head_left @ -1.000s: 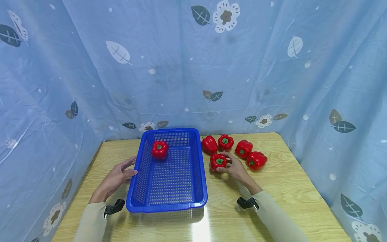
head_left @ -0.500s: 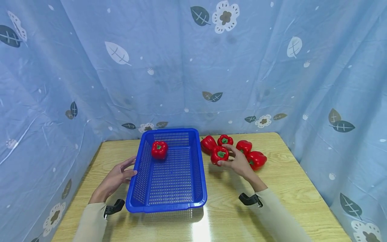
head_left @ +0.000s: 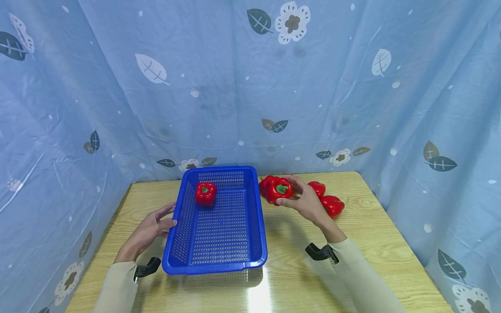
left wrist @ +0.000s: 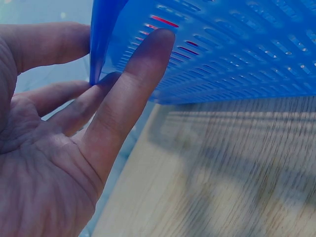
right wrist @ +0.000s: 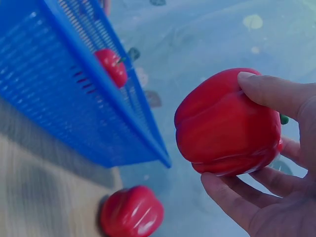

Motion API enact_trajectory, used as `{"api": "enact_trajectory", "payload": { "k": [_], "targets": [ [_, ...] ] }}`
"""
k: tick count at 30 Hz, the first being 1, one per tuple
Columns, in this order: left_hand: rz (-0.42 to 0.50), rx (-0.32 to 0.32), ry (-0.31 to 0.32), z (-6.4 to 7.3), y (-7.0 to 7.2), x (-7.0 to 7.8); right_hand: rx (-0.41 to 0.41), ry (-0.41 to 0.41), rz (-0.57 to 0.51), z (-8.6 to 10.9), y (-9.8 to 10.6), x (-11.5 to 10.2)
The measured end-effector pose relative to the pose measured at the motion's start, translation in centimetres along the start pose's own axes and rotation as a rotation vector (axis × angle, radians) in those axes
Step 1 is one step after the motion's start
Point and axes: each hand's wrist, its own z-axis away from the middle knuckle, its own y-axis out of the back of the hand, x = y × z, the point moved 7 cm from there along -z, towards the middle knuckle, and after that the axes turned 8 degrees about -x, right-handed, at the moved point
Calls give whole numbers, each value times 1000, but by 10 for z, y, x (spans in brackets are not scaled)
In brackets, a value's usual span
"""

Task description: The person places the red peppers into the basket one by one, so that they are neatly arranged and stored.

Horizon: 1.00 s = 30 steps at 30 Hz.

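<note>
A blue plastic basket [head_left: 215,269] with slotted sides sits left of the table's middle. My left hand [head_left: 150,228] holds its left rim; the left wrist view has the rim between thumb and fingers. Inside, near the back left, lies one red bell pepper [head_left: 205,194]. My right hand [head_left: 307,202] grips a second bell pepper [right wrist: 224,126] between thumb and fingers, raised above the table just right of the basket. Its green stem faces me in the head view. Behind it, another bell pepper [head_left: 263,185] is partly covered.
Two more bell peppers lie right of my right hand, a rear one [head_left: 318,188] and a front one [head_left: 332,206]. The wooden table [head_left: 352,261] extends in front of them. A blue patterned curtain [head_left: 235,108] encloses the back and sides.
My right hand has lifted the bell pepper off the table and moved it up and slightly back, covering the peppers behind it. My left hand and the basket have stayed put.
</note>
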Motion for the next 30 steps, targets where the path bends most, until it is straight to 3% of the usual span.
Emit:
{"api": "enact_trajectory", "payload": {
  "k": [17,30],
  "targets": [
    [-15,10,-2,2,-1,1,-30,79,-51,-22,-30,-40],
    [-7,1,-15,2,-2,0,-15,19,-47,-44,-63,-54]
  ]
}}
